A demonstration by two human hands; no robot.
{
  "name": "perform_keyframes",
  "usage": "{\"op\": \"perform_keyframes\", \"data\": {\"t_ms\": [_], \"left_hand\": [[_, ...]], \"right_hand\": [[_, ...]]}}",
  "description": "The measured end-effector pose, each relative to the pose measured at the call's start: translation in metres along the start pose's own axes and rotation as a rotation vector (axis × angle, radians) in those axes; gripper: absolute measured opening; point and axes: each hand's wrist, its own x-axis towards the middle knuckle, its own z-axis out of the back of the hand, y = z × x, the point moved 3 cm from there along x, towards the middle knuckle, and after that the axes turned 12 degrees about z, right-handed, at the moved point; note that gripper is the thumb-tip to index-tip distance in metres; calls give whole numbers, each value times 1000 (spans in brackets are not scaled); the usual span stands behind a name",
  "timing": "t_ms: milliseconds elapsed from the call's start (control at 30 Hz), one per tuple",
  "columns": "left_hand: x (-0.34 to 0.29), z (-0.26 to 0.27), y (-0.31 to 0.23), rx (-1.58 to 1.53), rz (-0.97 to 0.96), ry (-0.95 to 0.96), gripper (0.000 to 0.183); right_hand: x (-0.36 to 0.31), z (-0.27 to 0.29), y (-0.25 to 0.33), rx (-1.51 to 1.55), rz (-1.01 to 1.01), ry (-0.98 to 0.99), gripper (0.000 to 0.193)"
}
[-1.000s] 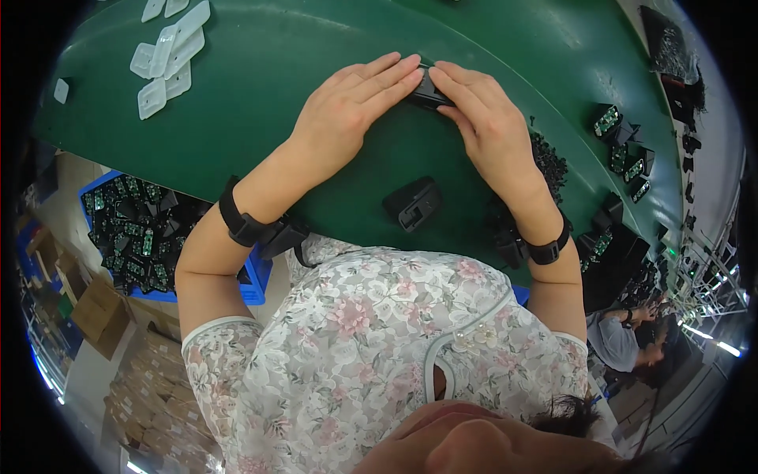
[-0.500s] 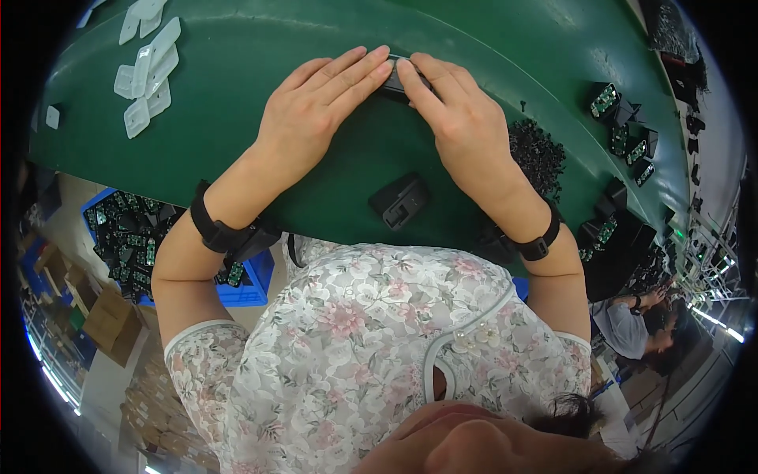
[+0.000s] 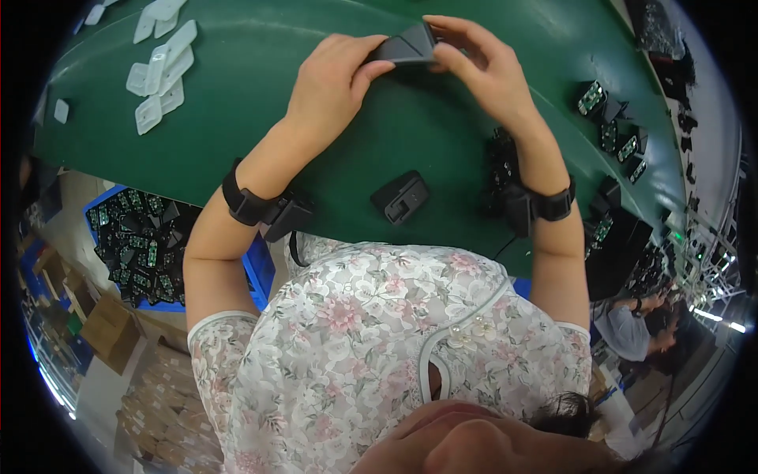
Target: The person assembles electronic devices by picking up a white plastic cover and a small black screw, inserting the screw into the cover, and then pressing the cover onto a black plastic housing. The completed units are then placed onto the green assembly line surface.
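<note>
Near the far middle of the green table, a wedge-shaped black plastic housing (image 3: pixel 408 46) is held tilted up between both hands. My left hand (image 3: pixel 328 83) is closed on its left end, thumb along the near edge and fingers on the far side. At the right end, my right hand (image 3: pixel 493 75) grips it between the thumb and curled fingers, which are partly hidden behind it. A second black housing (image 3: pixel 400 197), with a recess in its upper face, lies nearer to me between my forearms.
The green table (image 3: pixel 237 103) carries stacked translucent white plastic pieces (image 3: pixel 162 75) at far left. Small black parts (image 3: pixel 501 166) are partly hidden by my right forearm. Black housings with green circuit boards (image 3: pixel 591 97) lie at right. A filled blue crate (image 3: pixel 259 272) stands lower left; another person (image 3: pixel 628 328) is at right.
Both hands were flat over the housing, pressed down on the table. Now they have lifted and tilted it, gripping its two ends, and have shifted slightly away from me and to the right.
</note>
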Motion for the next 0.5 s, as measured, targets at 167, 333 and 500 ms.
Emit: {"op": "perform_keyframes", "data": {"t_ms": [167,333,500], "left_hand": [[-19,-7,4,-648,516,181,35],[-28,-18,-7,-824,535,170,31],[-30,9,4,-682,375,44,34]], "right_hand": [[-2,-18,13,144,145,-78,44],[-5,-21,22,243,149,-164,40],[8,4,19,93,163,-215,42]]}}
